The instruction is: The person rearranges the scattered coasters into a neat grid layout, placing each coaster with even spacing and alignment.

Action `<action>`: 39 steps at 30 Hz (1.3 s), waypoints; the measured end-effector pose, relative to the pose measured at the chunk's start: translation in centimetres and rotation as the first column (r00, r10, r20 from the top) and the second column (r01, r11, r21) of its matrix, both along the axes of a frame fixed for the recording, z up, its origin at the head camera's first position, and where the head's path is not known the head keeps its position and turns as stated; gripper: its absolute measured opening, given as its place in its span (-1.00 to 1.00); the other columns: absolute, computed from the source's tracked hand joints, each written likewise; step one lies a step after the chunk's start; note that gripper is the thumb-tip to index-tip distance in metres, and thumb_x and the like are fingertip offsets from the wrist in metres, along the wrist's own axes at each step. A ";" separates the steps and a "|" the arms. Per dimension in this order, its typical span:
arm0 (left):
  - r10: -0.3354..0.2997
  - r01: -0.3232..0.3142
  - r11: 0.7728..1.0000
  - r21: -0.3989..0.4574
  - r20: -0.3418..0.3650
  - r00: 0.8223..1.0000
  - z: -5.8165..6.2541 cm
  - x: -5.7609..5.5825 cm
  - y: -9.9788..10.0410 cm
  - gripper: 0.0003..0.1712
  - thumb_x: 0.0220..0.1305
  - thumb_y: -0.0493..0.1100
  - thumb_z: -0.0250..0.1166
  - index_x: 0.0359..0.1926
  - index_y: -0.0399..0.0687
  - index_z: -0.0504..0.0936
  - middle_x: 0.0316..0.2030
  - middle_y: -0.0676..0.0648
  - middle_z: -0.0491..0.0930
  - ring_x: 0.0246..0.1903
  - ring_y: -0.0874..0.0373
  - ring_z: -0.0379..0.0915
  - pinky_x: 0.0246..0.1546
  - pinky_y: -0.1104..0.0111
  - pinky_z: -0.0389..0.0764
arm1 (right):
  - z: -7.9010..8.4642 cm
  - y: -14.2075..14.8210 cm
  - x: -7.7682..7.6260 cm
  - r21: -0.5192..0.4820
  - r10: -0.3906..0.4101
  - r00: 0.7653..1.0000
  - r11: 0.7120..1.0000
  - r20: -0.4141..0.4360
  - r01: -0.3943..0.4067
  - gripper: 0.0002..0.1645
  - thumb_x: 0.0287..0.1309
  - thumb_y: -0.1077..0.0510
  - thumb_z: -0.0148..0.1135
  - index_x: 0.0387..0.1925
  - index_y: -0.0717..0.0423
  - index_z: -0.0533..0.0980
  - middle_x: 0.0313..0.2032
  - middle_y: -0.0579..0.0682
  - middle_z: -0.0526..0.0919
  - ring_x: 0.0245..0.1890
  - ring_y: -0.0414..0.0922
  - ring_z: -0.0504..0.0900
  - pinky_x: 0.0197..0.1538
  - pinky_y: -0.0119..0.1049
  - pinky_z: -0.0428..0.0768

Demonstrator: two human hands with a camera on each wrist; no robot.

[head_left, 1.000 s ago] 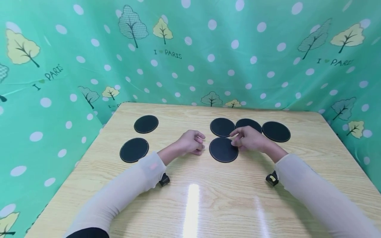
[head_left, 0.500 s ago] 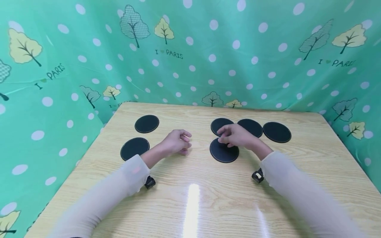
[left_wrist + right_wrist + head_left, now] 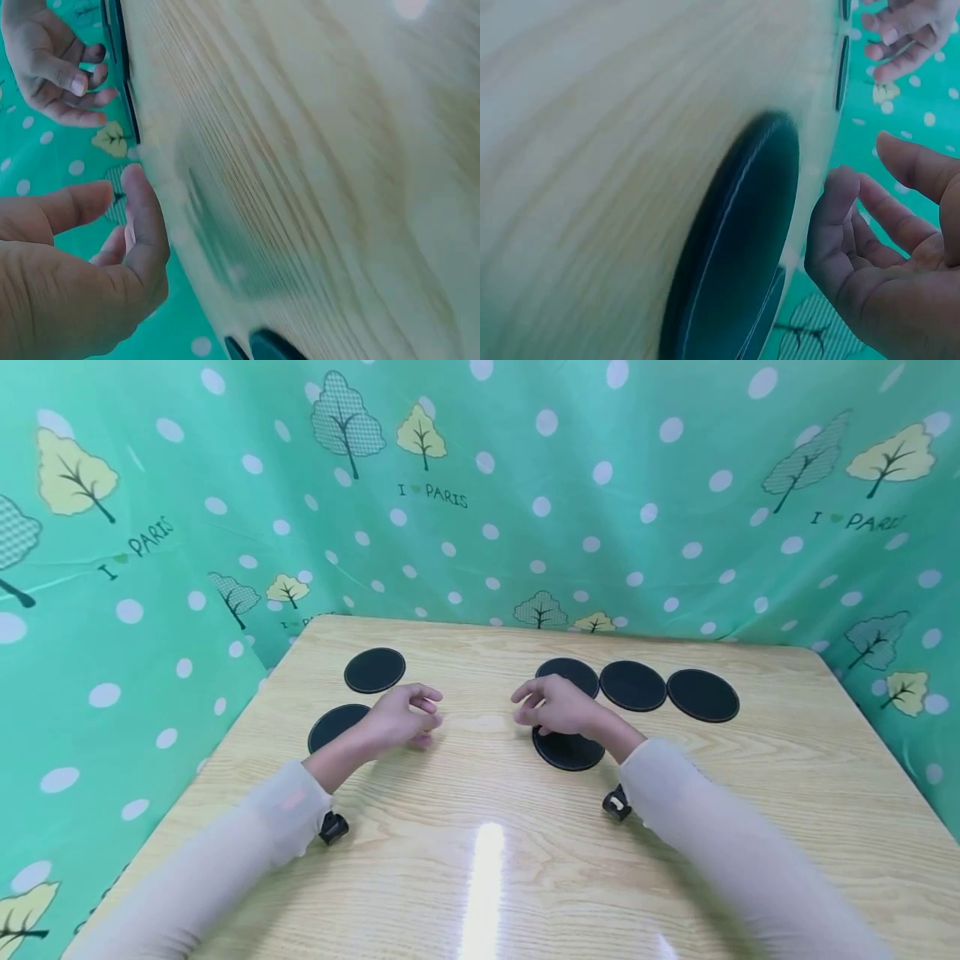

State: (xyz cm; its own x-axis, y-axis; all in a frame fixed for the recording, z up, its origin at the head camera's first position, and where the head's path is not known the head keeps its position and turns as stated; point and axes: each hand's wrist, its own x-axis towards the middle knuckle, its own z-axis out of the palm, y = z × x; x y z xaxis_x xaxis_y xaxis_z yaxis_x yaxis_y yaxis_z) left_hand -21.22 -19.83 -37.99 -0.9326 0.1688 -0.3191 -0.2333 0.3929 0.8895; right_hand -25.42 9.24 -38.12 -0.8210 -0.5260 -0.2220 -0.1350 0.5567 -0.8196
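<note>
My left hand (image 3: pixel 393 718) hovers above the table, its wrist overlapping a round black coaster (image 3: pixel 330 727) in the head view. Its fingers bend loosely with nothing between them. Behind it lies a second black coaster (image 3: pixel 375 670). Loosely bent too, my right hand (image 3: pixel 561 704) holds nothing and hangs over the near right coaster (image 3: pixel 570 753), hiding part of it. A coaster (image 3: pixel 573 670) just behind is partly covered by the same hand. In the right wrist view, the stitched rim of a coaster (image 3: pixel 739 232) shows below the fingers (image 3: pixel 829 225).
To the right, a coaster (image 3: pixel 632 686) and another coaster (image 3: pixel 703 696) continue the back row, edge to edge. The wooden table (image 3: pixel 465 802) ends at a green dotted curtain (image 3: pixel 450 560). Small black wrist cameras sit under both sleeves (image 3: pixel 660 777).
Both hands have moved left, the right one passing over the near right coaster and the left one nearing the left coasters. The coasters stay where they lay on the table.
</note>
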 end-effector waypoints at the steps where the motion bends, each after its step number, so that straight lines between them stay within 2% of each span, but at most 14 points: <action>1: 0.005 -0.005 1.000 0.002 -0.003 1.000 0.1 0.1 -0.4 -0.46 0.41 -0.38 0.28 0.36 -0.30 0.40 0.12 -0.26 0.37 -0.05 -0.10 0.56 -0.07 0.15 0.75 | 0.0 -0.4 0.1 0.000 0.011 1.000 1.000 0.002 -0.011 -0.53 0.39 0.16 0.32 0.25 0.21 0.53 -0.06 0.14 0.64 -0.23 0.02 0.72 -0.20 -0.18 0.76; 7: 0.024 -0.024 1.000 0.019 -0.004 1.000 0.5 0.9 -3.2 -0.45 0.45 -0.38 0.24 0.38 -0.37 0.34 0.16 -0.32 0.33 0.10 -0.19 0.53 -0.01 0.11 0.73 | -0.2 -2.7 0.4 -0.008 0.042 0.999 0.999 0.013 -0.042 -0.56 0.40 0.15 0.30 0.24 0.18 0.54 -0.08 0.10 0.64 -0.40 0.04 0.67 -0.29 -0.17 0.71; 11: 0.045 -0.045 0.999 -0.004 -0.005 0.999 0.6 1.3 -5.5 -0.43 0.47 -0.34 0.21 0.41 -0.37 0.30 0.18 -0.33 0.34 0.14 -0.22 0.51 -0.01 0.12 0.73 | -0.2 -4.3 0.5 -0.036 0.055 0.998 0.998 0.032 -0.054 -0.55 0.41 0.13 0.29 0.25 0.16 0.54 -0.08 0.08 0.63 -0.41 0.04 0.61 -0.31 -0.14 0.68; 17: 0.072 -0.071 0.997 -0.027 0.006 0.997 0.1 2.0 -8.8 -0.40 0.49 -0.30 0.21 0.44 -0.38 0.26 0.16 -0.31 0.35 0.07 -0.08 0.56 -0.02 0.19 0.73 | 0.0 -6.9 0.8 -0.086 0.074 0.996 0.994 0.053 -0.070 -0.51 0.38 0.13 0.31 0.26 0.20 0.52 -0.08 0.10 0.61 -0.38 0.07 0.63 -0.27 -0.11 0.69; 20: 0.075 -0.075 0.997 -0.020 0.002 0.997 -0.1 2.6 -10.2 -0.39 0.50 -0.28 0.21 0.44 -0.41 0.24 0.16 -0.31 0.34 0.04 -0.01 0.55 0.00 0.18 0.73 | 0.0 -8.2 0.9 -0.104 0.065 0.996 0.993 0.062 -0.059 -0.52 0.37 0.14 0.32 0.26 0.20 0.53 -0.09 0.11 0.61 -0.31 0.09 0.67 -0.22 -0.12 0.73; 26: 0.096 -0.096 0.995 -0.031 -0.019 0.995 -0.2 3.7 -13.7 -0.34 0.50 -0.30 0.19 0.48 -0.44 0.16 0.19 -0.34 0.33 0.05 -0.01 0.49 0.02 0.17 0.72 | -0.3 -11.3 1.1 -0.165 0.036 0.995 0.986 0.091 -0.021 -0.53 0.36 0.19 0.31 0.24 0.26 0.52 -0.11 0.13 0.57 -0.20 0.09 0.69 -0.14 -0.16 0.77; 33: 0.126 -0.130 0.988 -0.079 -0.050 0.991 -0.3 4.5 -17.6 -0.35 0.53 -0.32 0.09 0.49 -0.49 0.09 0.23 -0.44 0.37 -0.11 0.13 0.54 -0.02 0.19 0.73 | -1.0 -14.8 1.3 -0.195 0.015 0.993 0.981 0.118 0.008 -0.49 0.39 0.13 0.32 0.26 0.27 0.50 -0.26 0.10 0.63 -0.36 -0.03 0.67 -0.25 -0.23 0.77; 39: 0.134 -0.135 0.986 -0.099 -0.015 0.991 -0.7 4.9 -19.2 -0.36 0.55 -0.28 0.09 0.47 -0.52 0.09 0.21 -0.38 0.39 -0.14 0.19 0.52 -0.02 0.25 0.73 | -1.7 -17.4 1.7 -0.232 -0.018 0.982 0.971 0.186 0.062 -0.47 0.43 0.12 0.26 0.31 0.30 0.44 -0.19 0.14 0.66 -0.33 -0.02 0.72 -0.24 -0.26 0.77</action>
State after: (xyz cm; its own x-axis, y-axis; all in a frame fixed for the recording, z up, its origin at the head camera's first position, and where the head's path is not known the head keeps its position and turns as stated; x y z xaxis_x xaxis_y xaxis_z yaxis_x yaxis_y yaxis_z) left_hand -16.37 -39.05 -38.64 -0.9473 0.0097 -0.3202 -0.2827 0.4448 0.8498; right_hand -23.75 -8.18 -39.86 -0.8001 -0.5487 -0.2425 0.0462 0.3466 -0.9369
